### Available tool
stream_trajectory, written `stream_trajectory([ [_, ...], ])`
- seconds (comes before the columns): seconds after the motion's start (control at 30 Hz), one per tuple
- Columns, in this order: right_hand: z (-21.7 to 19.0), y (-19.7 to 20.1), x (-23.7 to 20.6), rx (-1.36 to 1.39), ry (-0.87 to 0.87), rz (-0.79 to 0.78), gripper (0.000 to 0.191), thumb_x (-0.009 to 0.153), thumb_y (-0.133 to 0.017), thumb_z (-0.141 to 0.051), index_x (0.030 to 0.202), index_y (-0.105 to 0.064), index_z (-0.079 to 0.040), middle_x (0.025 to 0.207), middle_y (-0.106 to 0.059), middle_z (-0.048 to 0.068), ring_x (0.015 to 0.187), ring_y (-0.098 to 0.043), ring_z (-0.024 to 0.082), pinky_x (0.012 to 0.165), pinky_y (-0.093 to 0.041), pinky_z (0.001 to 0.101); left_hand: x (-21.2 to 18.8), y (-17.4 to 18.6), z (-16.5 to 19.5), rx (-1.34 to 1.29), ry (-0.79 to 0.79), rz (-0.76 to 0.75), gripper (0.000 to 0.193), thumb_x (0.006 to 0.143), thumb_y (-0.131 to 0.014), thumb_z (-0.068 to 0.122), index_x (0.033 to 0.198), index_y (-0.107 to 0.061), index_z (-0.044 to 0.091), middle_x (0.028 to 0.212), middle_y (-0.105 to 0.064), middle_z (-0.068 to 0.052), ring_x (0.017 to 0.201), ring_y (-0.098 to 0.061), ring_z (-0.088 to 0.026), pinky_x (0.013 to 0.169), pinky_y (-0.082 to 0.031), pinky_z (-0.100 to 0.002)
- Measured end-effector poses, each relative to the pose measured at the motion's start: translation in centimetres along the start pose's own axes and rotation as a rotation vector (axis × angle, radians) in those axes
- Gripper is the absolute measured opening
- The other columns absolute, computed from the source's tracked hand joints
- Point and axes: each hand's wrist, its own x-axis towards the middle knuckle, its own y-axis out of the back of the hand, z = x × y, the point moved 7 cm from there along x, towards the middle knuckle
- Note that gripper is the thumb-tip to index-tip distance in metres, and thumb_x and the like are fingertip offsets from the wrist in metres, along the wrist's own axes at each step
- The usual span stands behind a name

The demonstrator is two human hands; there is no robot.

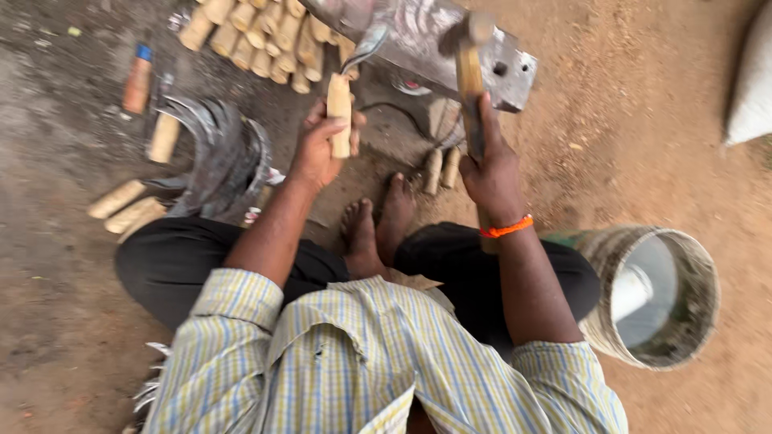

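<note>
My left hand grips the wooden handle of a sickle whose curved metal blade rests on a steel anvil block. In my right hand is a wooden-handled hammer, its metal head up over the anvil. I sit cross-legged on the dirt with my bare feet just below the anvil. An orange band circles my right wrist.
A pile of finished sickles lies to my left. Loose wooden handles are stacked at the top, and two more lie by my feet. A metal bucket with water stands at my right. A white sack sits far right.
</note>
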Motion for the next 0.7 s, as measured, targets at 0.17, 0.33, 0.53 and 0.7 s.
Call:
stream_trajectory([
  [0.17,2.1,-1.5,0.1,-0.086,-0.025,0.065,0.097,0.083,-0.062,0.001,0.168,-0.019,-0.016,0.128,-0.067,0.03,0.107,-0.068,0.05,0.086,-0.057,0.0524,-2.3,-0.6,0.2,-0.466,0.174,-0.269,0.061,0.092,-0.066,0.029,0.14,-0.056,-0.006,0.101,-0.069,-0.018,0.066,-0.061,-0.019,0.06,-0.052,-0.034],
  [0.33,4.3,-3.3,0.7,-0.062,-0.14,0.012,0.102,0.083,-0.064,-0.001,0.168,-0.009,-0.017,0.119,-0.069,0.03,0.098,-0.071,0.048,0.083,-0.059,0.0515,-3.2,-0.9,0.5,-0.452,0.228,-0.304,0.06,0.09,-0.066,0.029,0.138,-0.057,-0.006,0.098,-0.068,-0.017,0.065,-0.06,-0.018,0.058,-0.051,-0.034],
  [0.53,5.2,-4.2,0.1,-0.112,-0.189,-0.043,0.105,0.082,-0.066,-0.003,0.168,-0.007,-0.02,0.118,-0.07,0.031,0.098,-0.071,0.048,0.082,-0.06,0.052,-3.2,-1.4,0.8,-0.258,0.128,-0.239,0.052,0.091,-0.066,0.024,0.135,-0.058,-0.002,0.1,-0.068,-0.014,0.069,-0.061,-0.017,0.059,-0.052,-0.034],
  [0.7,4.7,-4.2,0.1,-0.088,-0.093,0.021,0.103,0.083,-0.066,-0.003,0.168,-0.011,-0.019,0.119,-0.069,0.032,0.102,-0.069,0.05,0.082,-0.058,0.053,-1.8,0.1,3.1,0.199,-0.212,-0.023,0.051,0.083,-0.07,0.009,0.133,-0.059,0.008,0.109,-0.068,-0.007,0.091,-0.066,-0.016,0.085,-0.056,-0.033],
])
